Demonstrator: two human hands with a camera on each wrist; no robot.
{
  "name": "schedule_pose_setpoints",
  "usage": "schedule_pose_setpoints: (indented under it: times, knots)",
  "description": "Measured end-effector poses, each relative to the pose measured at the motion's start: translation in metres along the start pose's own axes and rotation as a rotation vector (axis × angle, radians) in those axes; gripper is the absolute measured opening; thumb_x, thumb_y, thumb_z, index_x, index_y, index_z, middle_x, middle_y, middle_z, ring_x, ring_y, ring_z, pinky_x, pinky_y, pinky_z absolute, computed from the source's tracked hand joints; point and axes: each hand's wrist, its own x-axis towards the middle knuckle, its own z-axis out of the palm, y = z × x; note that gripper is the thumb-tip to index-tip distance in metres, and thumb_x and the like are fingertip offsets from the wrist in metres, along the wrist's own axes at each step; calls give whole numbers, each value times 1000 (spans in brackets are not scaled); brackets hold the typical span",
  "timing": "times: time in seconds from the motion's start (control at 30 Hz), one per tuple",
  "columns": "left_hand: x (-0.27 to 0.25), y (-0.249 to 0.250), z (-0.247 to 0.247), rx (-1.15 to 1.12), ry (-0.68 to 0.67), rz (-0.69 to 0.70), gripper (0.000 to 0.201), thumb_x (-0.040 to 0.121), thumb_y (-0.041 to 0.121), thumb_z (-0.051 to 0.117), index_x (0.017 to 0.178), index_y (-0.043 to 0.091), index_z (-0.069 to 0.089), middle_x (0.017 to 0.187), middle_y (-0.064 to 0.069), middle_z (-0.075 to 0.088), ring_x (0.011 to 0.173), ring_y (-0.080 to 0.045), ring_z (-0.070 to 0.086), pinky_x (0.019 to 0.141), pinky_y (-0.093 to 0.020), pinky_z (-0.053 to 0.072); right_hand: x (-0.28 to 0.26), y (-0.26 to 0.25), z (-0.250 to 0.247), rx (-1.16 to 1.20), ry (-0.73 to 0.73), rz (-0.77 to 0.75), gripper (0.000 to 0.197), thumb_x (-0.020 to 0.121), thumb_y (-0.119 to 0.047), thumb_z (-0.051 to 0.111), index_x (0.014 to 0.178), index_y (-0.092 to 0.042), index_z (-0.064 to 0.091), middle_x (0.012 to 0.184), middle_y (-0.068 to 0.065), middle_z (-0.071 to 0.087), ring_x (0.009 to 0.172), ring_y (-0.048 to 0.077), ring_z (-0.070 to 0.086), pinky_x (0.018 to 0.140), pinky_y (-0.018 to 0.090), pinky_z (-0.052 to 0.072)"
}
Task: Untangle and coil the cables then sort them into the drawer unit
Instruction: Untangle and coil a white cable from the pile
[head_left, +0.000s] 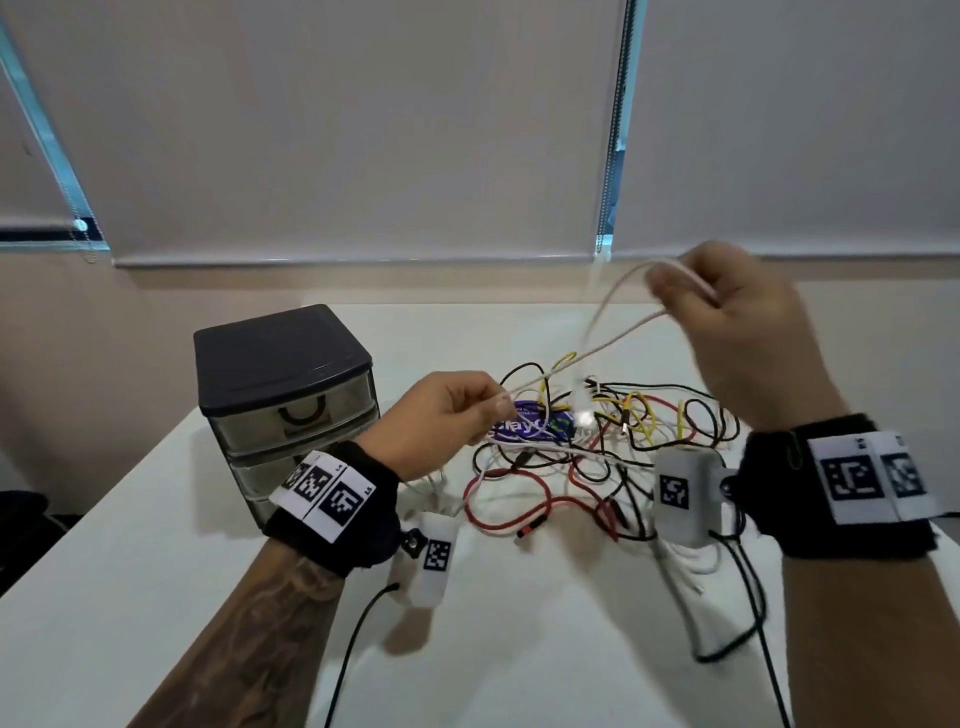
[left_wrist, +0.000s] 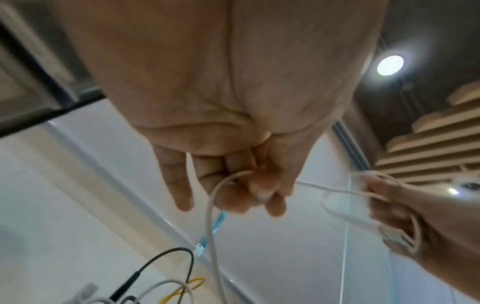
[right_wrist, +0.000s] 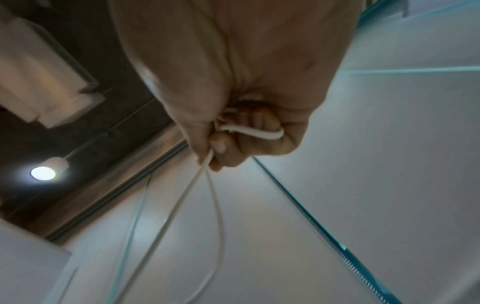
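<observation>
1. My right hand (head_left: 748, 332) gripped white cable (head_left: 613, 343) loops, raised; left hand (head_left: 441, 421) pinched its run above the tangle (head_left: 597, 441).
2. I judged: feed slack slowly, keep loops even.
3. Red, black and yellow leads crossed it and could snag; drawer unit (head_left: 285, 395) stood left, drawers closed.
</observation>
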Motion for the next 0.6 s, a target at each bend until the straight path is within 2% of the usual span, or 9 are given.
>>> schedule_pose_setpoints:
  times: [0.07,0.13,0.2,0.23,0.33,0.4,0.47,0.53,0.6]
  knots:
    - [-1,4,-9,-46,99,35,16,98,15,57,96,8,72,68,-2,55,61,-12,45,65,-28,47,2,11,-6,-62,53,41,30,98,-35,62,80,-11,58,63,0,47,56,7,41,55,24,34]
    - [0,15,-11,-104,200,109,17,98,13,57,100,7,73,65,11,57,60,-9,44,64,-33,52,1,19,-3,-171,-97,107,19,95,-34,65,93,-16,62,75,0,56,68,15,52,65,30,38]
    - [0,25,-8,-94,275,190,17,97,14,59,102,9,74,67,15,63,61,-8,47,61,-38,52,-4,18,3,-269,-283,168,41,90,-30,70,128,-21,56,117,2,61,108,22,58,90,33,44]
    - [1,27,-5,-62,300,209,17,97,15,60,101,11,75,73,12,69,61,-6,50,61,-38,52,-5,13,4,-274,-283,152,59,88,-28,70,141,-21,46,138,1,52,128,21,49,104,35,40]
    - [3,21,4,68,357,231,14,96,21,63,92,23,77,87,-4,74,73,-19,64,73,-41,56,-10,-22,5,-220,35,-48,65,87,-37,67,144,-18,41,149,0,41,138,21,36,117,40,31]
    - [3,21,7,92,397,248,12,95,24,64,96,25,76,91,5,75,84,-15,69,82,-41,56,-20,-42,14,-199,54,-137,71,90,-47,65,150,-17,38,156,2,38,144,20,33,121,37,26]
    - [3,24,7,103,406,278,14,95,26,64,100,25,77,90,12,75,85,-7,69,80,-35,56,-28,-51,29,-143,-200,-74,61,94,-50,61,147,-25,44,147,-3,52,137,13,46,116,36,36]
    - [2,25,4,131,393,295,14,95,27,63,99,24,76,84,8,74,79,-11,68,73,-35,55,-32,-44,47,-96,-447,2,30,98,-47,55,120,-29,64,102,-8,72,96,5,67,88,34,52]
    - [2,22,0,134,419,266,9,94,25,65,94,22,73,74,3,69,67,-10,61,64,-28,52,-31,-32,56,-56,-455,-9,24,101,-38,53,93,-21,67,68,-7,60,60,2,54,63,29,44]
